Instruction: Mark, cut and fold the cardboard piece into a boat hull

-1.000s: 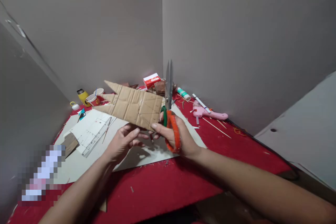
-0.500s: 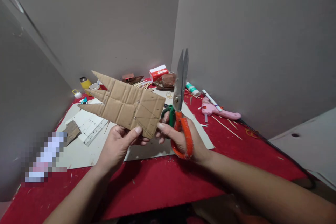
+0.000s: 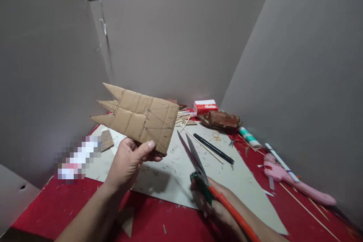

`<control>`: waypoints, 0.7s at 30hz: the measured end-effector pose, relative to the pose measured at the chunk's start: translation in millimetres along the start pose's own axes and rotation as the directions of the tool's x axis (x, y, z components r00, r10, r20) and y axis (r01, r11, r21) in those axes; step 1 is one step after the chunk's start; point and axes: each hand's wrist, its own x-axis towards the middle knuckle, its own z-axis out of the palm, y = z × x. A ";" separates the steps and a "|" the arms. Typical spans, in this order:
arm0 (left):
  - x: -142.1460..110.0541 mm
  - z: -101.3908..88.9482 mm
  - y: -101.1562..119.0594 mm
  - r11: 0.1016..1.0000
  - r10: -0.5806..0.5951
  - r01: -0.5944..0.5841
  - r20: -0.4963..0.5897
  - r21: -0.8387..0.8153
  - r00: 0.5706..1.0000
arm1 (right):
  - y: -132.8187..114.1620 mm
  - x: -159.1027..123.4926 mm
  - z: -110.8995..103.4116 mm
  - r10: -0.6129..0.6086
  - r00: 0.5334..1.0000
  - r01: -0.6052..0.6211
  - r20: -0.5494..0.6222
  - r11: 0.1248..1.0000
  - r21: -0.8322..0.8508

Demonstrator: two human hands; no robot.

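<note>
My left hand (image 3: 136,155) pinches the lower edge of a piece of brown cardboard (image 3: 133,115), thumb in front and fingers behind. Three pointed spikes stick out from the cardboard's left end, and pencil lines forming triangles run across its right part. To the right and lower down, my right hand (image 3: 212,204) is closed round the green and orange handles of a pair of scissors (image 3: 198,162). The scissor blades are slightly apart, pointing up and left, and stay clear of the cardboard.
A pale board (image 3: 176,181) with scraps lies on the red table cover (image 3: 159,219). On it rests a black pen (image 3: 212,148). Behind stand a model boat (image 3: 221,120) and a red-and-white box (image 3: 205,106). A pink glue gun (image 3: 297,185) lies at right, near a white-and-green bottle (image 3: 249,138).
My right hand has drawn away from the cardboard, down and right, tipping the scissors leftward. My left hand keeps its grip on the cardboard. The view has turned left.
</note>
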 end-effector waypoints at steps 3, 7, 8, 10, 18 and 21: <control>0.2 -6.7 4.0 1.000 0.012 -0.012 0.005 0.016 1.000 | 0.4 -2.7 -3.5 0.002 0.998 0.004 0.069 0.996 -0.092; 0.7 -11.4 6.1 0.999 -0.004 0.002 0.057 0.033 0.998 | 11.4 -6.8 -5.3 0.033 0.995 -0.018 0.094 0.987 -0.159; 1.0 -12.0 6.0 0.999 -0.018 0.015 0.078 0.039 0.997 | 13.8 -7.2 -4.9 0.033 0.995 -0.018 0.090 0.986 -0.166; 1.7 -12.9 5.1 0.998 -0.042 0.036 0.117 0.057 0.992 | 15.8 -7.3 -3.7 0.032 0.996 -0.016 0.088 0.985 -0.173; 1.9 -10.1 4.7 0.993 -0.068 0.053 0.146 0.104 0.987 | -2.5 -5.3 -0.4 0.081 0.989 -0.051 0.127 0.974 -0.222; 2.0 -8.1 5.2 0.992 -0.081 0.063 0.170 0.106 0.982 | -5.9 -3.3 1.1 0.087 0.984 -0.053 0.156 0.977 -0.207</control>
